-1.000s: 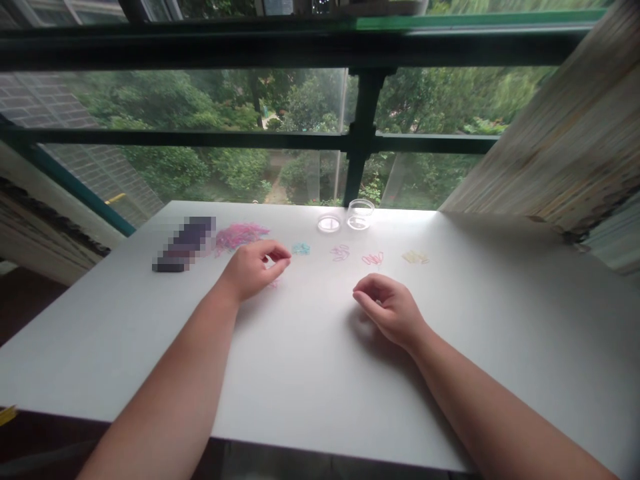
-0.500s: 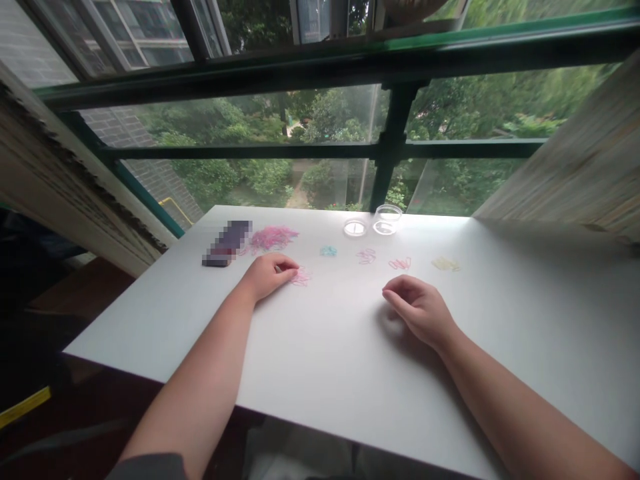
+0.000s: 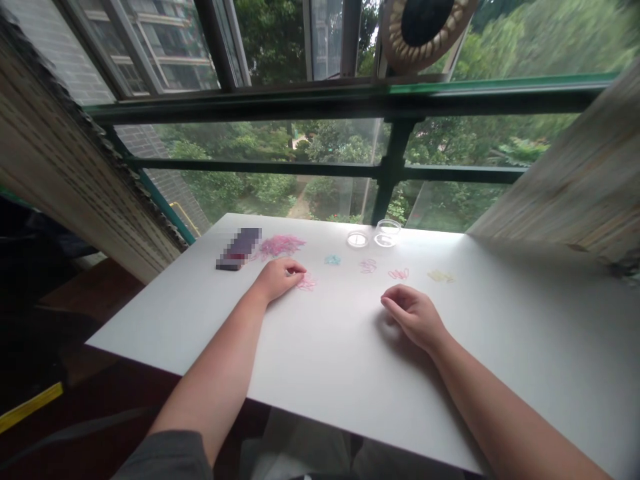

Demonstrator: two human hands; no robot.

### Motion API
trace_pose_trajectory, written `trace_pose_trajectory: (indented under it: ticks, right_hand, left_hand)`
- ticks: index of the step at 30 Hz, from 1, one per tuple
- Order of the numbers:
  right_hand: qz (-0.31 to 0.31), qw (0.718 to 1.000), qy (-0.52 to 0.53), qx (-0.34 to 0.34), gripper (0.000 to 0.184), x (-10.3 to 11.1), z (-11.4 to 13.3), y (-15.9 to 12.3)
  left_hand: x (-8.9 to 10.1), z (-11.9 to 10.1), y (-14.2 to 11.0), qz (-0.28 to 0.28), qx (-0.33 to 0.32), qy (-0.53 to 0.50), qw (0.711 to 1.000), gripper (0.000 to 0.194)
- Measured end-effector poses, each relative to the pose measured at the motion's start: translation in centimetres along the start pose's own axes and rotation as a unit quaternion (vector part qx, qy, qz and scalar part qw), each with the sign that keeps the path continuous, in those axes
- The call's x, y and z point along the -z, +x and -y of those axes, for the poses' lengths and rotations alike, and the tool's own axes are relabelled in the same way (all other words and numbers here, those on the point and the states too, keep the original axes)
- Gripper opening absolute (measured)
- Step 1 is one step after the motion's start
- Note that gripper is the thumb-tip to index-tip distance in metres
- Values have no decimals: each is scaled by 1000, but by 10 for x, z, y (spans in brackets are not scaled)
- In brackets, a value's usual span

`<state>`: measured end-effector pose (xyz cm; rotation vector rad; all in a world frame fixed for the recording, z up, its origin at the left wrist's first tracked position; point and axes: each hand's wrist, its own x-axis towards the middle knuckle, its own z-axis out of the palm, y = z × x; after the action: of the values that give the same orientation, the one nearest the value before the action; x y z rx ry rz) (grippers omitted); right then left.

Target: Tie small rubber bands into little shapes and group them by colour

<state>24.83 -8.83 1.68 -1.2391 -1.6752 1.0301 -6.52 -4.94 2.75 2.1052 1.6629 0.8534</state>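
My left hand [image 3: 279, 280] rests on the white table [image 3: 320, 347], thumb and index fingertip pinched together at the edge of a small pile of light pink rubber bands [image 3: 307, 283]. Whether a band is between those fingertips is too small to tell. My right hand [image 3: 414, 313] is curled on its side above the table, thumb against index finger; anything inside is hidden. Beyond the hands lie small groups of rubber bands in a row: blue [image 3: 333, 260], purple-pink [image 3: 369, 266], coral pink [image 3: 399, 274] and pale yellow [image 3: 441, 275]. A larger mixed pink heap of rubber bands [image 3: 283, 246] sits behind my left hand.
A pixelated phone-like dark object [image 3: 240, 249] lies at the left back. Near the window edge stand a clear round lid [image 3: 357, 239] and a clear plastic tub [image 3: 388, 233]. Green window bars [image 3: 395, 157] rise behind the table, with curtains [image 3: 545, 173] at both sides.
The view has tilted up, so more of the window shows and the table sits lower. Both hands keep nearly the same pose and place over the table.
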Motion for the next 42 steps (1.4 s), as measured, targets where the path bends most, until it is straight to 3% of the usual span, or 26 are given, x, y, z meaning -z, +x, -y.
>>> trace_pose_trajectory:
  ticks: [42]
  right_hand:
    - [7,1000,16,-9,21,1,0,2]
  left_hand:
    - [1,1,-2,31,0,10,999,26]
